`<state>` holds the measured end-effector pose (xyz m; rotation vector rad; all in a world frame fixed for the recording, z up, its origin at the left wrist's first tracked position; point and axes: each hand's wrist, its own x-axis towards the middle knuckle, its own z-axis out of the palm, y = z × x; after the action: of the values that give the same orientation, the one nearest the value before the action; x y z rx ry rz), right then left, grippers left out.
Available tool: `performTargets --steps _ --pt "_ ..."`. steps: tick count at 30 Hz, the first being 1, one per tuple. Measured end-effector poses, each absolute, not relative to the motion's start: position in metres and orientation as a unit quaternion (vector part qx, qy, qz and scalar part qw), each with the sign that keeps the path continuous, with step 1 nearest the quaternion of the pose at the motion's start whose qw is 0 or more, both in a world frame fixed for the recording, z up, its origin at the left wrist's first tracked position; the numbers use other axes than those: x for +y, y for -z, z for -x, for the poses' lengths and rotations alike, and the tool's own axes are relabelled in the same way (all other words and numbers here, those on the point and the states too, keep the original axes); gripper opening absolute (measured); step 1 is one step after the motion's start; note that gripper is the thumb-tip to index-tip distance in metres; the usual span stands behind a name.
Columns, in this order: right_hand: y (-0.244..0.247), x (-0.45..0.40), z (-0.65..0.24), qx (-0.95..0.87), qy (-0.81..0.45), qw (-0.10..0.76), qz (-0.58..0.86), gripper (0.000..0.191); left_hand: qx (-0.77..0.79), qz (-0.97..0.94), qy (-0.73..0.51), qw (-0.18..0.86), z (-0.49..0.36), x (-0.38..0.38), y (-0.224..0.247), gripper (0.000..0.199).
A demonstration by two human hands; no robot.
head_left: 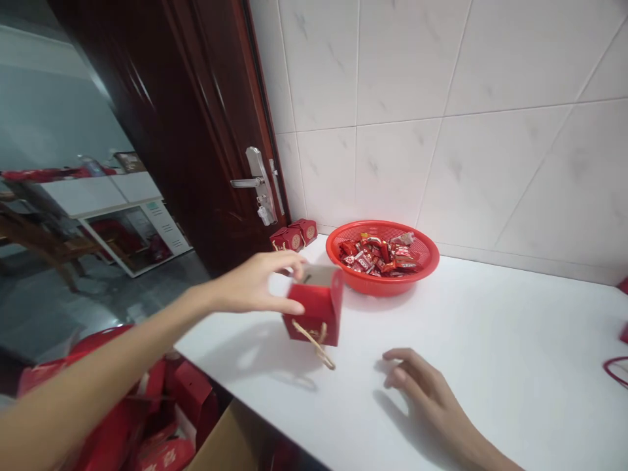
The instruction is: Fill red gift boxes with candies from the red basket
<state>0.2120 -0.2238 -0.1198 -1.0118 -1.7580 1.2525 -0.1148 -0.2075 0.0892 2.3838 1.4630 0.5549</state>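
Observation:
A small red gift box [314,320] with a beige rope handle [314,341] is at the near left part of the white table, its top open and one flap raised on the right. My left hand [260,281] grips it from the left, thumb at the front and fingers toward the back edge; the fingers are slightly blurred. Nothing shows in my right hand [422,386], which hovers low over the table to the right, thumb and curled fingers a little apart. Behind the box sits a red plastic basket [377,286] of wrapped sweets [377,255].
Closed red boxes [288,239] stand by the wall at the back left corner of the white table [490,327]. A dark wooden door [210,118] rises beside them. Below the table's left edge lie more red boxes [193,392] and a cardboard carton [230,438]. A red cord [611,369] lies far right.

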Motion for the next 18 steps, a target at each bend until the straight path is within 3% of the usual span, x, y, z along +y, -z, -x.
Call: performTargets --steps 5,13,15,18 --pt "0.116 -0.212 -0.218 -0.589 -0.509 0.439 0.449 0.051 0.353 -0.91 -0.174 0.131 0.046 -0.188 -0.029 0.006" --pt "0.099 -0.213 -0.209 -0.594 -0.519 0.462 0.405 0.051 0.372 -0.863 -0.298 0.167 0.001 -0.167 -0.003 0.012" --pt "0.096 -0.212 -0.208 -0.627 -0.482 0.459 0.405 0.054 0.389 -0.852 -0.293 0.189 -0.001 -0.164 -0.003 0.007" --pt "0.086 -0.21 -0.208 -0.685 -0.37 0.477 0.407 0.056 0.399 -0.847 -0.269 0.226 -0.003 -0.161 -0.003 0.016"
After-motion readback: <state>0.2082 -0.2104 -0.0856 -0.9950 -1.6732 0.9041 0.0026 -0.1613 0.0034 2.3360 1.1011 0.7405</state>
